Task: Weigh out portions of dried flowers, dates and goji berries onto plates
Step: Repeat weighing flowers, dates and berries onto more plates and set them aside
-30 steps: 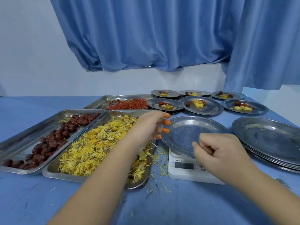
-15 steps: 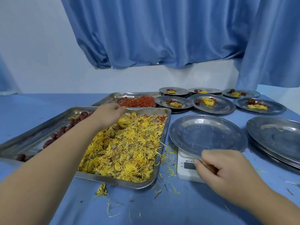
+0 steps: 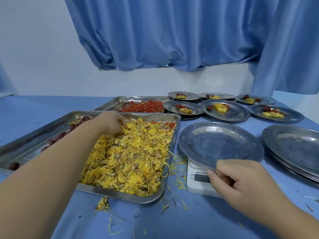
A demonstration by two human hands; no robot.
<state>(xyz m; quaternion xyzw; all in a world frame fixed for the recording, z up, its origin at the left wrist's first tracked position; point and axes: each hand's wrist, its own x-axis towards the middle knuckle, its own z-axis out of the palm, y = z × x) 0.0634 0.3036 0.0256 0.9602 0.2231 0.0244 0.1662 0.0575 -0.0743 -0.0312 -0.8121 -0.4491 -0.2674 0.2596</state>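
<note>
A steel tray (image 3: 170,171) in front of me holds a heap of yellow dried flowers (image 3: 131,159). My left hand (image 3: 110,123) reaches into its far end, fingers curled down into the flowers. An empty steel plate (image 3: 219,144) sits on a white scale (image 3: 196,181) to the right. My right hand (image 3: 241,178) is curled at the plate's near rim, over the scale's display. A tray of dates (image 3: 32,144) lies at the left, partly behind my left arm. The goji berries (image 3: 143,106) fill a tray at the back.
Several filled plates (image 3: 224,108) stand at the back right. A stack of empty plates (image 3: 293,149) sits at the right edge. Loose petals (image 3: 103,204) litter the blue tablecloth in front of the flower tray. A blue curtain hangs behind the table.
My left hand moved from the empty plate's left rim to the far end of the flower tray and dug into the flowers. My right hand stayed near the scale.
</note>
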